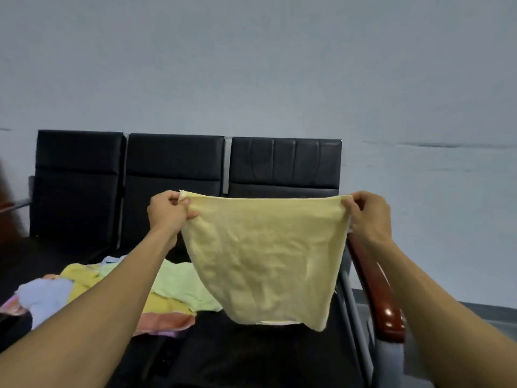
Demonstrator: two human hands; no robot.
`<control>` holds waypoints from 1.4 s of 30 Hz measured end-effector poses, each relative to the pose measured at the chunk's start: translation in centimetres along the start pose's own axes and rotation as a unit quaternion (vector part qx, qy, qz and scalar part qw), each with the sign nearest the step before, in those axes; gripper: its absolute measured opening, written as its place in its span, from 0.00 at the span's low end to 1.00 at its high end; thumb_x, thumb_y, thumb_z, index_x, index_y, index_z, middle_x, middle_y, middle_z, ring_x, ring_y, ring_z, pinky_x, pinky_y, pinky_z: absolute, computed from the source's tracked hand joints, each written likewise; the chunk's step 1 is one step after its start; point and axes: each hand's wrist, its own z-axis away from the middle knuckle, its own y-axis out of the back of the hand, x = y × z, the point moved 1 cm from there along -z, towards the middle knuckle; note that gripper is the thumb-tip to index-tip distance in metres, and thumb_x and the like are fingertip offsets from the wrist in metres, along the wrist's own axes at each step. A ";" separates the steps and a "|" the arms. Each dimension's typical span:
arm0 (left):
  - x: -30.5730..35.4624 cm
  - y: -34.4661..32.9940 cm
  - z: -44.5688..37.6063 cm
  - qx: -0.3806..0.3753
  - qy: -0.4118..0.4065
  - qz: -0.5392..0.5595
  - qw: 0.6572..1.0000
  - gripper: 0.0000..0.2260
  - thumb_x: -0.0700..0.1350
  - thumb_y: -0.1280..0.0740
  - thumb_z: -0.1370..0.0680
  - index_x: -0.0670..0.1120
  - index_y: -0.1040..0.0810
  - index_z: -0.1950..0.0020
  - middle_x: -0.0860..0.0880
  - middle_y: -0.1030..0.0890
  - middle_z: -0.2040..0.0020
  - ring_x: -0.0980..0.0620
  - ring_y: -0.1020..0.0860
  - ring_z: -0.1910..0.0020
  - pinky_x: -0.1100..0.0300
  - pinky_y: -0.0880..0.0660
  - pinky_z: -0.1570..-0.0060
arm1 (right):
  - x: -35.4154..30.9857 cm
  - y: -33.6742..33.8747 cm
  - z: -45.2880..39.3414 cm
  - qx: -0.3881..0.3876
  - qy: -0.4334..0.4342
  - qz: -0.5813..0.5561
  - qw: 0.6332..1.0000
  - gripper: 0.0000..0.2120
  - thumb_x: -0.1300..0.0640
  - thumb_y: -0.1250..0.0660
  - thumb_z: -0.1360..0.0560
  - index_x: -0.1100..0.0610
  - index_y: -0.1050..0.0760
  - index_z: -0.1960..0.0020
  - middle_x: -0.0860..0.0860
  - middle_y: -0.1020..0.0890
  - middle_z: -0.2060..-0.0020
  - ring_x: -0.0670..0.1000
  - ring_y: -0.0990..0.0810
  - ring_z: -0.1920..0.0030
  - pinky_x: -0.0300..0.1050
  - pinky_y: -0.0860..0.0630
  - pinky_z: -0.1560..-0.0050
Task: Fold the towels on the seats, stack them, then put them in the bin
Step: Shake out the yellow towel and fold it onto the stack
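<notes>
**Yellow towel held up by two corners, ready for first fold**

Forearms fill the near foreground, both reaching forward over the seats (251, 354). Left hand (167, 211) pinches the top left corner of the yellow towel (263, 253), fingers curled round the hem. Right hand (369, 214) does the same at the top right corner, thumb and fingers closed on the cloth.

Towel hangs between the two hands, top edge stretched nearly level, body drooping free above the right-hand seat. Lower corners narrow inward; bottom edge not touching the cushion as far as I can tell.

Unfolded pile (117, 295) of green, yellow, blue and pink towels lies on the middle and left seats, below the left forearm. Red-brown armrest (377, 292) sits just under the right wrist. No bin in view.

Judgement: step in hand is squaring the towel before folding. To do it well, keep the top edge taut and level, let the creases drop out, then lay it flat on the bare seat or bring the corners together evenly.
</notes>
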 end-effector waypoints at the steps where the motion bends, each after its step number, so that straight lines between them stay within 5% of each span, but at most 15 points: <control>1: 0.9 0.4 0.0 0.005 -0.003 0.011 1.000 0.08 0.35 0.30 0.21 0.47 0.21 0.57 0.45 0.19 0.52 0.46 0.16 0.59 0.49 0.17 0.49 | -1.0 0.7 -0.2 -0.006 0.015 0.017 1.000 0.08 0.59 0.34 0.21 0.58 0.21 0.58 0.47 0.21 0.67 0.47 0.23 0.65 0.34 0.32 0.65; 6: 3.7 0.9 0.5 -0.005 -0.031 0.044 0.999 0.11 0.31 0.31 0.22 0.46 0.22 0.59 0.45 0.21 0.55 0.44 0.17 0.53 0.51 0.18 0.48 | -3.8 3.5 -1.0 0.011 0.040 0.055 0.998 0.08 0.58 0.34 0.20 0.58 0.23 0.56 0.48 0.22 0.65 0.49 0.24 0.63 0.35 0.32 0.66; 11: 5.0 0.9 1.3 -0.030 -0.049 0.029 0.998 0.07 0.34 0.31 0.21 0.44 0.20 0.56 0.46 0.19 0.54 0.51 0.18 0.57 0.52 0.18 0.49 | -3.9 4.5 -0.9 0.015 -0.014 -0.005 1.000 0.09 0.56 0.34 0.19 0.58 0.23 0.57 0.50 0.20 0.61 0.53 0.21 0.57 0.52 0.22 0.52; 15: 5.2 1.5 2.7 -0.081 -0.096 -0.064 0.990 0.03 0.40 0.33 0.19 0.45 0.19 0.51 0.47 0.18 0.55 0.51 0.21 0.57 0.58 0.25 0.59 | -3.3 5.5 0.7 0.007 -0.053 -0.041 0.998 0.10 0.53 0.39 0.17 0.59 0.25 0.51 0.52 0.21 0.55 0.57 0.21 0.49 0.61 0.21 0.45; 20: 4.5 2.5 4.9 -0.171 -0.083 -0.128 0.973 0.06 0.43 0.39 0.17 0.43 0.24 0.50 0.45 0.20 0.53 0.48 0.25 0.56 0.51 0.30 0.59 | -2.0 6.3 4.1 0.015 -0.060 -0.033 0.998 0.12 0.53 0.43 0.16 0.61 0.27 0.49 0.51 0.24 0.55 0.54 0.25 0.53 0.50 0.29 0.55; 30: 2.5 0.9 6.4 -0.193 -0.091 -0.133 0.968 0.07 0.43 0.38 0.17 0.47 0.21 0.50 0.48 0.19 0.54 0.51 0.24 0.58 0.53 0.28 0.58 | 0.3 5.5 5.0 0.074 -0.079 -0.021 0.994 0.09 0.54 0.42 0.16 0.59 0.28 0.45 0.50 0.24 0.50 0.50 0.26 0.51 0.46 0.31 0.50; 37: -9.0 -3.7 4.7 -0.212 -0.003 -0.184 0.960 0.08 0.43 0.35 0.21 0.43 0.21 0.58 0.48 0.22 0.64 0.49 0.27 0.63 0.54 0.32 0.61 | 10.6 -1.0 5.1 0.019 -0.137 0.040 0.990 0.07 0.56 0.41 0.17 0.60 0.28 0.47 0.51 0.25 0.53 0.51 0.26 0.52 0.46 0.31 0.51; 42: -17.6 -7.3 4.1 -0.190 0.039 -0.249 0.949 0.09 0.43 0.34 0.20 0.43 0.25 0.60 0.45 0.20 0.62 0.45 0.24 0.60 0.50 0.27 0.59 | 18.5 -6.4 5.6 -0.031 -0.157 0.105 0.981 0.06 0.58 0.39 0.18 0.59 0.26 0.52 0.51 0.23 0.58 0.51 0.25 0.56 0.43 0.33 0.54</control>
